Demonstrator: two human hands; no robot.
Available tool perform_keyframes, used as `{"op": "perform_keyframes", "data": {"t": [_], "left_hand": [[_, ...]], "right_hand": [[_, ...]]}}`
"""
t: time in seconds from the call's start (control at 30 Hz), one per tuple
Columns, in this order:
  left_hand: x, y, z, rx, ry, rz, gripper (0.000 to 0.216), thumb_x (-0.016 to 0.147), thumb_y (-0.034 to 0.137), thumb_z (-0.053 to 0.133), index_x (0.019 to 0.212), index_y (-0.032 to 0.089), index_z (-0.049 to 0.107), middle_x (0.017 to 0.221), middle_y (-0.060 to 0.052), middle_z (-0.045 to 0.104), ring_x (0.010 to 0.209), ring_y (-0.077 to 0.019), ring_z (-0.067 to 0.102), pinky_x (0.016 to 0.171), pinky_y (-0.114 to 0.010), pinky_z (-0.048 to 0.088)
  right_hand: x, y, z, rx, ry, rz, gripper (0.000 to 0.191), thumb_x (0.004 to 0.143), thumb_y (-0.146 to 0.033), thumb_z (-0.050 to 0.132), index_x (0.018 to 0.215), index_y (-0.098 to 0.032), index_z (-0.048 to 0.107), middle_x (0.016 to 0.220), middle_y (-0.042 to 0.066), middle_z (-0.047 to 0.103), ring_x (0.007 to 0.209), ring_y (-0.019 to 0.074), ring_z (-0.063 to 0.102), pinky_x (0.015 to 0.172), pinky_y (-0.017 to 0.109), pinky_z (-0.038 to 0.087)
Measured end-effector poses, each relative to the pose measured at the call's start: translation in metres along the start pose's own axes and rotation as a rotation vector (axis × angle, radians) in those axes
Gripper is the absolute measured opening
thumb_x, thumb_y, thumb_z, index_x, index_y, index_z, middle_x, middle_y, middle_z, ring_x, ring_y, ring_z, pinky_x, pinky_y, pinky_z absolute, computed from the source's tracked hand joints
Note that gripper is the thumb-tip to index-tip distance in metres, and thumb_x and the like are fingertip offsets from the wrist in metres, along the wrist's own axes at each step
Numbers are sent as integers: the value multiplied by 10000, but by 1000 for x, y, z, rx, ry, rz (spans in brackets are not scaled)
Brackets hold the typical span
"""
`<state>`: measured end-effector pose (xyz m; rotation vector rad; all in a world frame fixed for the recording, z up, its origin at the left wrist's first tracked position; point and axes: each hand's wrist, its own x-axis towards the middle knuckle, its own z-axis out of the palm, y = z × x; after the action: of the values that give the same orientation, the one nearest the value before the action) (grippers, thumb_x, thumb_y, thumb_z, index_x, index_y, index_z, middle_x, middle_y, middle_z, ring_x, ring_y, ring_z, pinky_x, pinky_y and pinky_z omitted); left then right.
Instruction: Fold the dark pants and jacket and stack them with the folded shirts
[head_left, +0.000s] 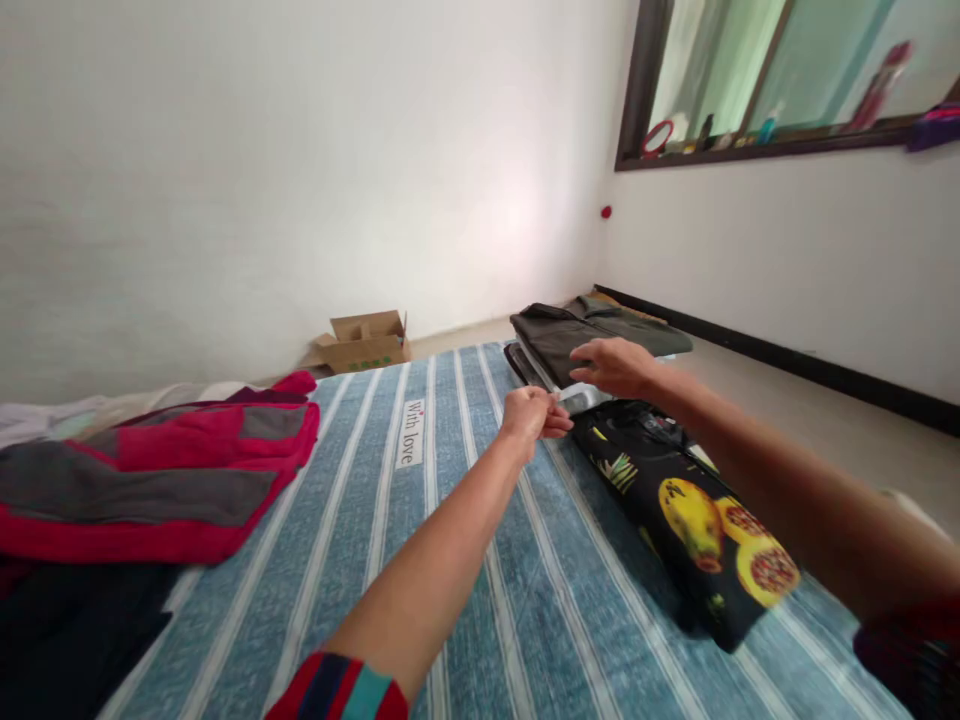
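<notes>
My left hand (534, 415) is closed in a pinch at the near left side of the folded clothes; what its fingertips hold, if anything, is too small to make out. A light grey folded piece (589, 398) lies just to its right. Over that piece hovers my right hand (611, 366), its fingers bent and a little apart with nothing visible in them. Behind it is a dark olive folded jacket (592, 330) on top of a pile. In front lies a folded black garment (675, 510) with a yellow papaya print, partly behind my right forearm.
Blue-and-white striped bedding (450, 520) bears a "With love" label (409, 434). At the left lie a red and grey garment (187, 460) and dark cloth (82, 630). An open cardboard box (367, 342) stands beyond the bed; small items line the window sill (750, 150).
</notes>
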<state>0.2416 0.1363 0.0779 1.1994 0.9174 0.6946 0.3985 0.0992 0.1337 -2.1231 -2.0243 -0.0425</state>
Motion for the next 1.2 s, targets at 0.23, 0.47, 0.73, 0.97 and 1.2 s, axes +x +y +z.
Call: {"op": "perform_keyframes", "data": {"t": [0.23, 0.47, 0.73, 0.97, 1.2], "left_hand": [[-63, -50, -33, 176, 1, -24, 50, 768, 196, 523, 759, 154, 547, 571, 0, 608, 450, -123, 602, 419, -197, 450], [-118, -88, -66, 274, 10, -6, 204, 720, 331, 564, 817, 155, 598, 579, 4, 631, 491, -140, 608, 457, -217, 462], [-133, -112, -110, 624, 240, 251, 335, 721, 393, 521, 959, 169, 595, 869, -71, 694, 805, -226, 671, 737, -334, 532], [-143, -130, -137, 1008, 286, 530, 300, 784, 314, 458, 1008, 176, 603, 1160, -107, 626, 1114, -248, 566, 977, -404, 438], [-150, -145, -142, 1204, 245, 602, 322, 809, 264, 468, 1080, 155, 602, 1223, -128, 590, 1197, -269, 500, 1016, -454, 406]], "right_hand": [[-109, -68, 58, 217, 53, -53, 280, 886, -345, 473, 1081, -216, 628, 1069, 51, 647, 982, 174, 595, 840, 250, 421], [-164, -137, 117, 311, 73, 54, 292, 892, -320, 443, 1108, -205, 602, 1160, 92, 595, 1141, 230, 507, 952, 340, 386], [-161, -156, 149, 247, -23, 70, 563, 884, -490, 419, 1328, -143, 433, 1444, 171, 334, 1360, 319, 217, 1074, 508, 190], [-164, -156, 158, 232, -42, 66, 550, 896, -500, 380, 1332, -172, 441, 1453, 145, 332, 1365, 297, 217, 1085, 491, 181], [-166, -157, 160, 240, -41, 66, 548, 897, -494, 373, 1334, -171, 444, 1454, 139, 333, 1367, 286, 219, 1089, 488, 182]]}}
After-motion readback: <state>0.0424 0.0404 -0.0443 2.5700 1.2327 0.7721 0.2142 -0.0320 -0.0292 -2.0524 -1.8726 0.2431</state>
